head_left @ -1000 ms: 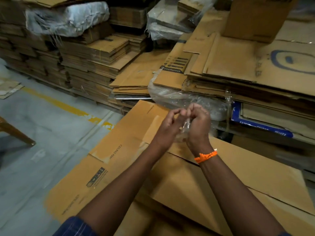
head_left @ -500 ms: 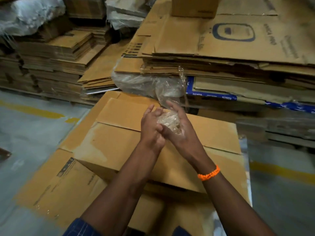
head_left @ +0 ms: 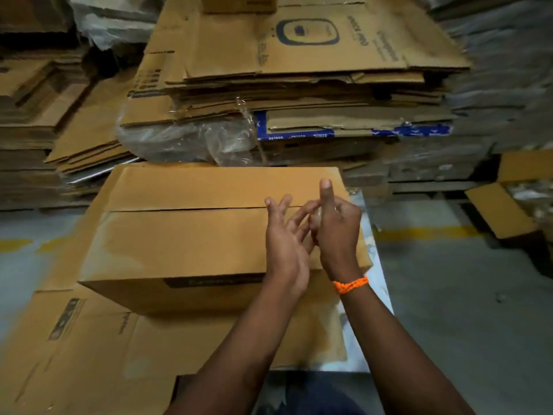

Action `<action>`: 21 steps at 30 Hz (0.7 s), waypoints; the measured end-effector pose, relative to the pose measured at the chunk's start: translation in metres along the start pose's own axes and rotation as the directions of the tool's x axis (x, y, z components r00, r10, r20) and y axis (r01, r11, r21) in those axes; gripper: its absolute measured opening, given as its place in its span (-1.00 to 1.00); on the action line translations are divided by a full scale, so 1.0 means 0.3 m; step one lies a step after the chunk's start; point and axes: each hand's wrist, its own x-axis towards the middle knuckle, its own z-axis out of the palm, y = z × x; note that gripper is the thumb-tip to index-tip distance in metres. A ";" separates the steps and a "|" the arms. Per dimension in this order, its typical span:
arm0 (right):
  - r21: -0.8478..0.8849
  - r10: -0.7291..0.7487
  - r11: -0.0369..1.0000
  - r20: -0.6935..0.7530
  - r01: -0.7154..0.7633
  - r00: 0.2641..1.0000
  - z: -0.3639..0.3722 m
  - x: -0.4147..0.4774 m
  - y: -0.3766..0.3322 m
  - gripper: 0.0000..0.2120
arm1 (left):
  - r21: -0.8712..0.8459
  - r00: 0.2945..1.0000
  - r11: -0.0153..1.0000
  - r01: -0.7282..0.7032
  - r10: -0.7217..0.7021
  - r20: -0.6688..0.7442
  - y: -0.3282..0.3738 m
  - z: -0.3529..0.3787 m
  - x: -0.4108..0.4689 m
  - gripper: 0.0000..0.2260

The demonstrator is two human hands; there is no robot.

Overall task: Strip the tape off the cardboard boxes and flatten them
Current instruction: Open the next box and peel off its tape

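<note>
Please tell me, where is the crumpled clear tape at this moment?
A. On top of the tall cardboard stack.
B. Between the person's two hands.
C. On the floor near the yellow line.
B: the crumpled clear tape sits between the left hand, fingers straight, and the curled right hand, over the cardboard box.

1 head-worn wide-angle camera looks forward and down, close above the cardboard box (head_left: 185, 235).
</note>
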 end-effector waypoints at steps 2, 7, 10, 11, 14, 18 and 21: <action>0.017 0.120 0.993 0.001 -0.120 0.993 -0.034 -0.073 -0.005 -0.28 | 0.088 0.994 0.990 0.107 -0.110 0.028 -0.049 -0.025 0.001 -0.39; -0.037 0.145 0.988 -0.081 -0.149 0.986 -0.130 -0.195 0.033 -0.41 | 0.121 0.978 0.972 0.201 -0.206 0.027 -0.197 0.037 -0.078 -0.40; -0.035 0.118 0.992 -0.131 -0.124 0.984 -0.239 -0.214 0.084 -0.76 | 0.157 0.971 0.962 0.225 -0.235 0.048 -0.251 0.100 -0.113 -0.39; -0.003 0.145 0.989 -0.145 -0.146 0.979 -0.277 -0.208 0.098 -0.84 | 0.178 0.971 0.960 0.214 -0.229 0.064 -0.275 0.118 -0.110 -0.39; -0.016 0.128 0.991 -0.177 -0.133 0.976 -0.388 -0.175 0.123 -0.50 | 0.260 0.976 0.953 0.155 -0.189 0.112 -0.364 0.182 -0.111 -0.41; -0.087 0.056 0.994 -0.039 -0.060 0.998 -0.527 -0.173 0.134 -0.53 | -0.017 0.888 0.900 0.436 -0.426 0.174 -0.469 0.292 -0.060 -0.36; -0.195 -0.026 0.977 0.278 0.083 0.960 -0.686 -0.150 0.156 -0.41 | 0.374 0.956 0.890 0.259 -0.290 0.030 -0.550 0.429 0.009 -0.26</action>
